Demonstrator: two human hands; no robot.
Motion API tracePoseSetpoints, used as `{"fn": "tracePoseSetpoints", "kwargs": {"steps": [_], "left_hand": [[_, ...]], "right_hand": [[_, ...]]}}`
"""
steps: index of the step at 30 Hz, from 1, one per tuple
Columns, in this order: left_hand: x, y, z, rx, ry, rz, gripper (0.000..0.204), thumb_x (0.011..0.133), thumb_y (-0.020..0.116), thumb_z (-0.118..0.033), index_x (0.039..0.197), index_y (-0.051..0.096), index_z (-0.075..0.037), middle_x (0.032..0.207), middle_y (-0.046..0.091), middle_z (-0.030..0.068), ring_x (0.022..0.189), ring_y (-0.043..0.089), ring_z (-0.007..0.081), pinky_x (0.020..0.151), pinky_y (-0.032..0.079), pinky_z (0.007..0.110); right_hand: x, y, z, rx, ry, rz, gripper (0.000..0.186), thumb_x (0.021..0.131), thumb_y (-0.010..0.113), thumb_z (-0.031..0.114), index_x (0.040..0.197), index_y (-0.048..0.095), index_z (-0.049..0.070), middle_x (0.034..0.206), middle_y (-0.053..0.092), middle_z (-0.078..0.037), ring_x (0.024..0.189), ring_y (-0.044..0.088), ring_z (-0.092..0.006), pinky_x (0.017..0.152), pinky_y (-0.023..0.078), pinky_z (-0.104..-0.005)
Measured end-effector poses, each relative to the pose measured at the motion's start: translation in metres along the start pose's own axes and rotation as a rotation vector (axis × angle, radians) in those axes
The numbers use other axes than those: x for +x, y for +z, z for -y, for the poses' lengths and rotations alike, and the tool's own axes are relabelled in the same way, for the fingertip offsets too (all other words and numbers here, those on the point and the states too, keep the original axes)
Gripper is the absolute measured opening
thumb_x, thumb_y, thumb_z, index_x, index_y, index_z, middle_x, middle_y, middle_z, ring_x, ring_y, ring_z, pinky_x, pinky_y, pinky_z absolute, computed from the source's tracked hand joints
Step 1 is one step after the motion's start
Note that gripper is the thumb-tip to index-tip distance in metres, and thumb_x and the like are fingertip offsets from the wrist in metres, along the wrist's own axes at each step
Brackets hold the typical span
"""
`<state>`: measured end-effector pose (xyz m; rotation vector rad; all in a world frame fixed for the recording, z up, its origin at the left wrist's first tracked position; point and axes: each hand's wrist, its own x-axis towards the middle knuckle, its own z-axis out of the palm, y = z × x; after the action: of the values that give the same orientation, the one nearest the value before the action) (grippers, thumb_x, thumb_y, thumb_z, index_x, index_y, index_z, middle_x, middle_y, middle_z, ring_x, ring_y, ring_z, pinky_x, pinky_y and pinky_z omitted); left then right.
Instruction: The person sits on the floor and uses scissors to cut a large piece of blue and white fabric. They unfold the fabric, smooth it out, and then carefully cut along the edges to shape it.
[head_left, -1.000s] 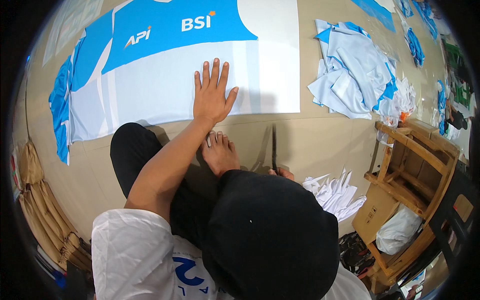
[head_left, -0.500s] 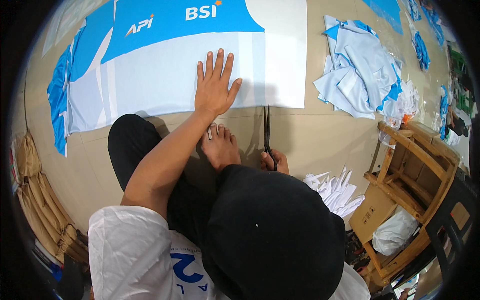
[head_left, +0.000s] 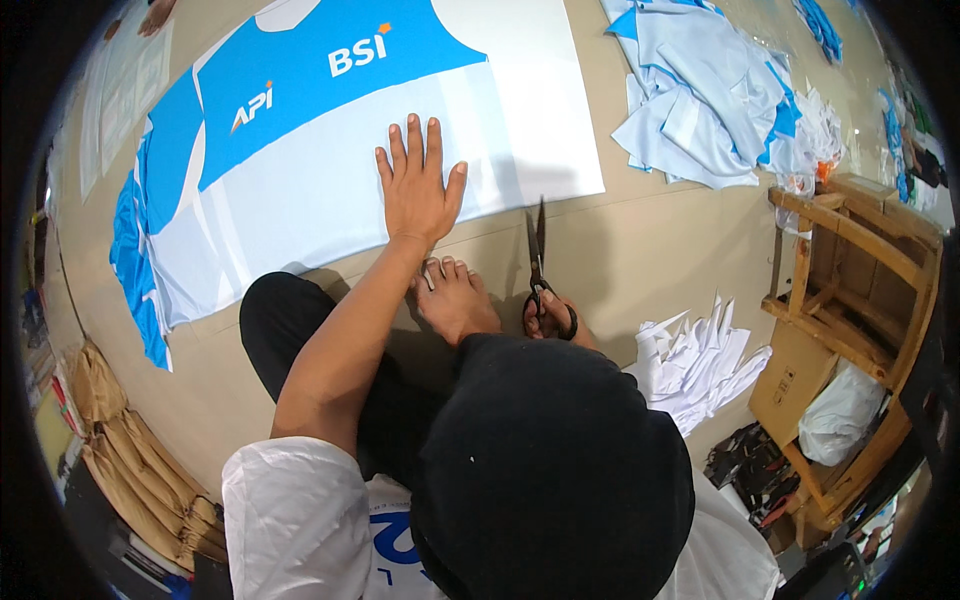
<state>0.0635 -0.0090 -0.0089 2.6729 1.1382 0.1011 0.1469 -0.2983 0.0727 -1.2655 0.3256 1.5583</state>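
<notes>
My left hand [head_left: 418,192] presses flat on a blue and pale blue printed fabric [head_left: 320,165], its fingers stretched out. The fabric lies on the tiled floor, with a white band along its right end. Black scissors [head_left: 538,250] sit in my right hand [head_left: 556,318], whose fingers are wrapped through the handles. Their blades are parted and point at the fabric's near edge, with the tips just short of it or at it; which one I cannot tell. Part of my right hand and its forearm is hidden behind a black cap.
Crumpled pale blue fabric pieces [head_left: 700,95] are heaped at the far right. White strips [head_left: 700,365] lie right of my right hand. Beyond them stands a wooden stool [head_left: 850,235] with a cardboard box [head_left: 790,385]. Brown wrapped bundles [head_left: 135,475] lie at the left. My bare foot [head_left: 458,300] is near the fabric.
The scissor blades, nearly together before, are now parted. The view has turned, so the fabric appears tilted, its right end higher. My left hand still lies flat on it.
</notes>
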Motion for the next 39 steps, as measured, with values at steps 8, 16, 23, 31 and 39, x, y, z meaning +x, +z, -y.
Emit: {"fn": "tracePoseSetpoints", "kwargs": {"steps": [8, 16, 23, 31, 39], "left_hand": [[0.000, 0.000, 0.000, 0.004, 0.014, -0.011, 0.075, 0.112, 0.040, -0.053, 0.172, 0.028, -0.009, 0.179, 0.020, 0.0196, 0.165, 0.013, 0.0458, 0.132, 0.009, 0.066], [-0.001, -0.002, 0.001, -0.026, 0.020, -0.021, 0.074, 0.112, 0.041, -0.050, 0.172, 0.027, -0.009, 0.178, 0.021, 0.0217, 0.165, 0.013, 0.0470, 0.131, 0.009, 0.067], [0.000, 0.000, 0.001, 0.006, 0.007, -0.009, 0.075, 0.112, 0.039, -0.053, 0.172, 0.027, -0.011, 0.179, 0.021, 0.0188, 0.166, 0.012, 0.0441, 0.132, 0.008, 0.065], [-0.001, 0.000, 0.001, 0.012, 0.006, -0.008, 0.075, 0.112, 0.039, -0.053, 0.172, 0.027, -0.011, 0.179, 0.022, 0.0190, 0.166, 0.012, 0.0440, 0.132, 0.008, 0.065], [0.000, -0.002, 0.000, 0.003, 0.010, -0.013, 0.075, 0.112, 0.040, -0.053, 0.173, 0.027, -0.012, 0.179, 0.022, 0.0189, 0.165, 0.013, 0.0442, 0.132, 0.008, 0.065]], "right_hand": [[0.020, -0.003, -0.004, -0.338, -0.110, -0.151, 0.034, 0.101, 0.078, 0.038, 0.087, 0.066, 0.010, 0.070, 0.061, 0.003, 0.057, 0.055, -0.0075, 0.055, 0.044, -0.0254], [0.030, -0.007, 0.006, -0.462, -0.171, -0.200, 0.038, 0.099, 0.081, 0.040, 0.083, 0.066, 0.009, 0.068, 0.060, 0.003, 0.055, 0.053, -0.0063, 0.051, 0.039, -0.0245], [0.035, -0.007, 0.010, -0.453, -0.164, -0.213, 0.039, 0.099, 0.082, 0.039, 0.082, 0.065, 0.008, 0.066, 0.059, 0.003, 0.053, 0.051, -0.0058, 0.049, 0.037, -0.0246], [0.034, -0.002, 0.014, -0.458, -0.154, -0.224, 0.038, 0.099, 0.081, 0.039, 0.082, 0.065, 0.008, 0.066, 0.059, 0.002, 0.054, 0.052, -0.0061, 0.049, 0.038, -0.0248], [0.035, -0.001, 0.013, -0.494, -0.154, -0.248, 0.038, 0.099, 0.082, 0.039, 0.083, 0.065, 0.008, 0.066, 0.059, 0.002, 0.054, 0.052, -0.0066, 0.049, 0.038, -0.0255]]}}
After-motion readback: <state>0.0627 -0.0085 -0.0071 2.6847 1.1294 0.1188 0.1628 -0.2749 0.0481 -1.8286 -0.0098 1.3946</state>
